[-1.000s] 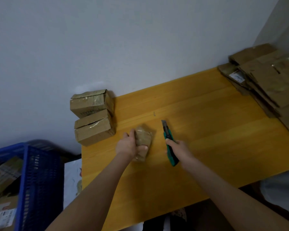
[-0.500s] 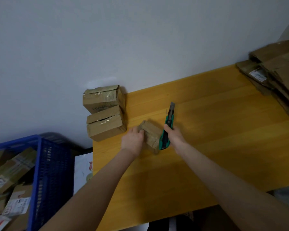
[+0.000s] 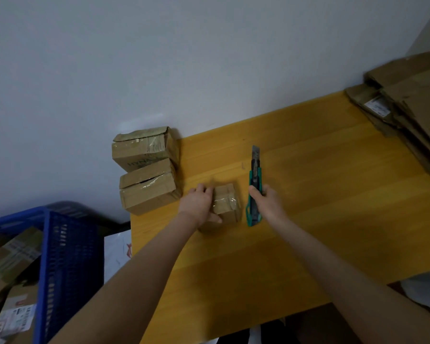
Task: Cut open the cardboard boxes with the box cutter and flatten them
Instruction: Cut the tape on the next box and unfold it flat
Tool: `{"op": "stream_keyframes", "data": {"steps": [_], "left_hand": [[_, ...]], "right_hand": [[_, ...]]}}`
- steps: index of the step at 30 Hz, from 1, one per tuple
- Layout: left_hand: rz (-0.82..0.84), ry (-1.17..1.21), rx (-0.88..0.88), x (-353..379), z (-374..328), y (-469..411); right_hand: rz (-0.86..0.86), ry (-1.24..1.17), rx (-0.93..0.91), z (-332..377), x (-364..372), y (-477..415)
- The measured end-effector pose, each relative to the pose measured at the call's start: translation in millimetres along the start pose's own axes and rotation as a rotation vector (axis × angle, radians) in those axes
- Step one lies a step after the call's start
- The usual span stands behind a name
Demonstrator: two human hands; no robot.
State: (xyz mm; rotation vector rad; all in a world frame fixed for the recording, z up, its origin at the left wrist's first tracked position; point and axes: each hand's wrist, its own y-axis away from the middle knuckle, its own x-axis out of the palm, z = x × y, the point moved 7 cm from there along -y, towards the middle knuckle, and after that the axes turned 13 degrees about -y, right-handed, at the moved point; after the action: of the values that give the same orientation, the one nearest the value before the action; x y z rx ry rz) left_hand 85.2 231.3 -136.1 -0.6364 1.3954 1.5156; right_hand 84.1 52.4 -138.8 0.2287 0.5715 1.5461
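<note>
- l hand (image 3: 201, 204) grips the small taped box (image 3: 227, 206) from its left side: fingers curled over the far-left edge, thumb across the near side.
- small box sits on the desk (image 3: 333, 194), in the left part, clear tape across its top. it looks closed.
- r hand (image 3: 267, 203) is wrapped round the green handle of the box cutter (image 3: 254, 189), w/ the blade out and pointing far, toward the wall.
- cutter is just right of the small box and roughly parallel to it; blade not touching the box. can't tell if the handle's near end rests on the desk.
- two bigger taped boxes at the desk's far-left corner, side by side and touching: far one (image 3: 144, 147) against the wall, near one (image 3: 148, 187) just left of the l hand.
- pile of flattened cardboard (image 3: 412, 108) at the far-right end of the desk, well apart from both hands.
- blue mesh basket (image 3: 67, 256) off the desk's left, lower down, w/ more labelled boxes (image 3: 8, 264) inside.
</note>
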Motion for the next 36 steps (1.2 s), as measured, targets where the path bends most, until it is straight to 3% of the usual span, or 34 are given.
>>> {"op": "stream_keyframes", "data": {"steps": [8, 25, 36], "left_hand": [[0.017, 0.173, -0.030, 12, -2, 12], [-0.016, 0.161, -0.074, 8, -8, 18], [-0.006, 0.115, -0.111, 9, -14, 19]], "right_hand": [[0.130, 0.353, -0.089, -26, -30, 36], [0.230, 0.427, -0.140, -25, -33, 37], [0.246, 0.761, -0.187, -12, -32, 46]]}}
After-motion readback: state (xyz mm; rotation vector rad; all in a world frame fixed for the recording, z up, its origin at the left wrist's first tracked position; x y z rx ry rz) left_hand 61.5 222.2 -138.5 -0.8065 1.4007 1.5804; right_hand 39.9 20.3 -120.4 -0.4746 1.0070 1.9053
